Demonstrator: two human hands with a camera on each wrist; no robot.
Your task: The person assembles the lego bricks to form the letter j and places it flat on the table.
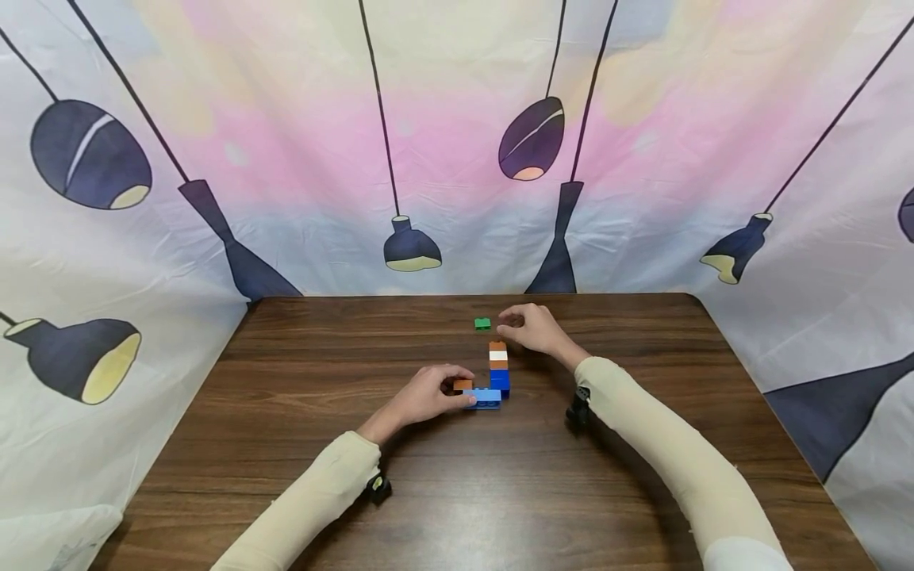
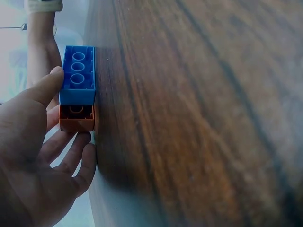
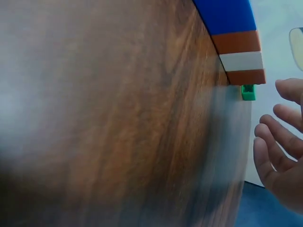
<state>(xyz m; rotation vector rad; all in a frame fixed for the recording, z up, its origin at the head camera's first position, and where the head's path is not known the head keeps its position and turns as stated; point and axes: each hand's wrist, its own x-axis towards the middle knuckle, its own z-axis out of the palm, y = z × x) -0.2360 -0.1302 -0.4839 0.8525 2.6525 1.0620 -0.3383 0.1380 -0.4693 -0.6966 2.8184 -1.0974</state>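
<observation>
Thumb in front and fingers behind, my left hand [image 1: 428,394] holds a light blue brick [image 1: 488,397] with an orange brick [image 1: 462,385] at its left end. The undersides of the light blue brick [image 2: 77,97] and the orange brick [image 2: 77,124] face the left wrist camera. By the right end stands a row of a dark blue brick [image 1: 500,377], an orange one, a white brick [image 1: 498,356] and another orange one. My right hand [image 1: 537,329], fingers bent and holding nothing, hovers just right of a small green brick [image 1: 482,323]. In the right wrist view this hand [image 3: 283,156] is apart from the green brick [image 3: 249,92].
The bricks lie in the far middle of a brown wooden table [image 1: 300,373]. Behind its far edge hangs a cloth [image 1: 321,159] printed with dark lamps, which continues along both sides.
</observation>
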